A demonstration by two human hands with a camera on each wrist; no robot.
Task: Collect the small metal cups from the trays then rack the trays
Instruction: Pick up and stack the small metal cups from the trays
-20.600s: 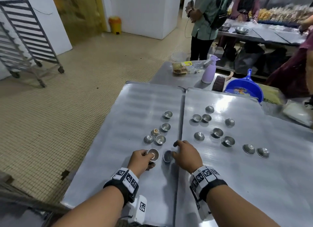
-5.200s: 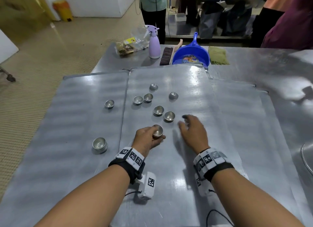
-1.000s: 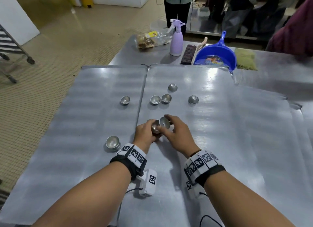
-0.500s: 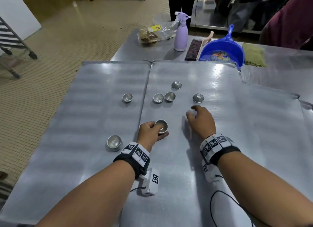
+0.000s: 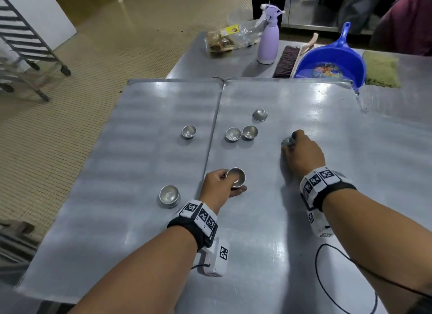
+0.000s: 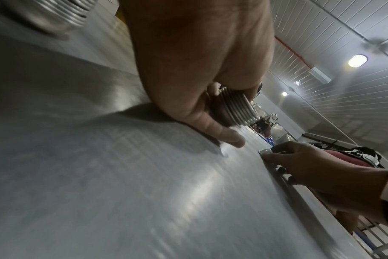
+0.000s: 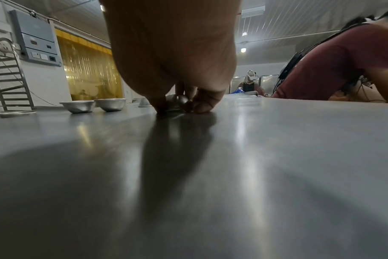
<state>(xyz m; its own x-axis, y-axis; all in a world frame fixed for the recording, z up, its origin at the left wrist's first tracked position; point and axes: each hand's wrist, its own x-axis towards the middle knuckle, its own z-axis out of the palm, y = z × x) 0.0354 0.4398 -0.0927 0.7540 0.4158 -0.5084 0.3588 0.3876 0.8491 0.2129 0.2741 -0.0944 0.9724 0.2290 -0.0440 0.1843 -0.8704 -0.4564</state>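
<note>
Two flat metal trays lie side by side, the left tray [image 5: 145, 164] and the right tray [image 5: 327, 196]. My left hand [image 5: 222, 185] grips a stack of nested small metal cups [image 5: 236, 176], whose ribbed rims show in the left wrist view [image 6: 237, 108]. My right hand [image 5: 301, 154] pinches an overturned cup [image 5: 287, 141] that sits on the right tray, seen between the fingertips [image 7: 177, 102]. A second stack of cups [image 5: 168, 195] stands on the left tray. Loose cups remain: one [image 5: 188, 131] on the left tray, a pair [image 5: 240, 133] and an overturned one [image 5: 260, 114] on the right tray.
Behind the trays on the steel table stand a lilac spray bottle [image 5: 268, 42], a brush [image 5: 287, 61], a blue dustpan [image 5: 332, 63], a green cloth [image 5: 381, 70] and a bagged snack [image 5: 224, 39]. A wheeled tray rack [image 5: 21, 44] stands on the floor at far left. A person in maroon [image 7: 335, 70] is at the right.
My right hand has left the stack in my left hand and reached right and forward onto the overturned cup. The left hand stays put with its stack.
</note>
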